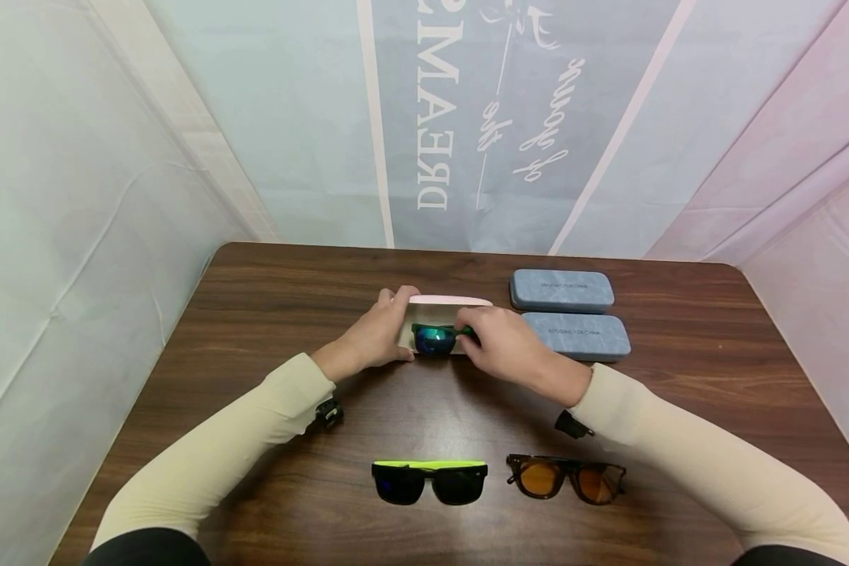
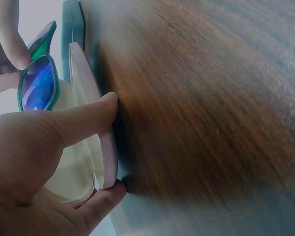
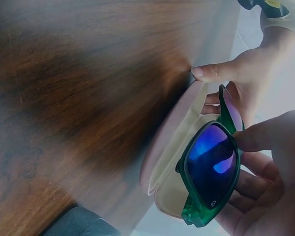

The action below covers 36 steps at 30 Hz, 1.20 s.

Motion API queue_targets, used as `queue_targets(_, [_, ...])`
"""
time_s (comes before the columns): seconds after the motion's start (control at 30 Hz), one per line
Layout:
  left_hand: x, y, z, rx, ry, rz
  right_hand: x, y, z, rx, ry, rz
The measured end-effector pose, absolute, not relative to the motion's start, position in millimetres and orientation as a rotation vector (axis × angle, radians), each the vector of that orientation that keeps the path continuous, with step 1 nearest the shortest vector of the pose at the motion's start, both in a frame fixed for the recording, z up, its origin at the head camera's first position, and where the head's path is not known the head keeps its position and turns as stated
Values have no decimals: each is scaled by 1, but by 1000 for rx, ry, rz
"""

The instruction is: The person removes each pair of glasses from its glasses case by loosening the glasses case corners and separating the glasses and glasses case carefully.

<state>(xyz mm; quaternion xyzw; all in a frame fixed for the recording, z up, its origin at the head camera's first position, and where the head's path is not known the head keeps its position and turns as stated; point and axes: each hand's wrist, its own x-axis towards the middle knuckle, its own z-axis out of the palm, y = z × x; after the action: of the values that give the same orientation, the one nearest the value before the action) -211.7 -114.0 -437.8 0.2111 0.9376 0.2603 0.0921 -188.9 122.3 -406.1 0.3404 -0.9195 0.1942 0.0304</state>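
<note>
An open glasses case (image 1: 453, 300), pale pink outside and cream inside, sits on the table with its lid raised at the back. My left hand (image 1: 375, 334) grips its left end, thumb at the front edge (image 2: 105, 142) and fingers behind. My right hand (image 1: 502, 342) pinches green-framed sunglasses (image 1: 435, 340) with mirrored blue lenses. In the right wrist view, the thumb and fingers hold the sunglasses (image 3: 211, 162) by the middle of the frame. The glasses overlap the cream lining (image 3: 169, 196) of the case there.
Two blue-grey closed glasses cases, a rear one (image 1: 562, 291) and a front one (image 1: 580, 336), lie right of the pink case. Nearer me lie black sunglasses (image 1: 430, 483) with lime temples and brown-framed glasses (image 1: 566, 479) with orange lenses. A printed curtain (image 1: 311, 141) hangs behind the table (image 1: 269, 291).
</note>
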Motion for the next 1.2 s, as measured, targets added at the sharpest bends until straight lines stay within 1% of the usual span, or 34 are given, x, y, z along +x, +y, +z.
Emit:
queue_targets(0.7, [-212, -113, -435, 607, 2790, 719, -174, 124, -395, 1046, -2933, 715])
queue_targets(1.2, [-213, -113, -434, 599, 2788, 721, -158, 116, -397, 1181, -2980, 693])
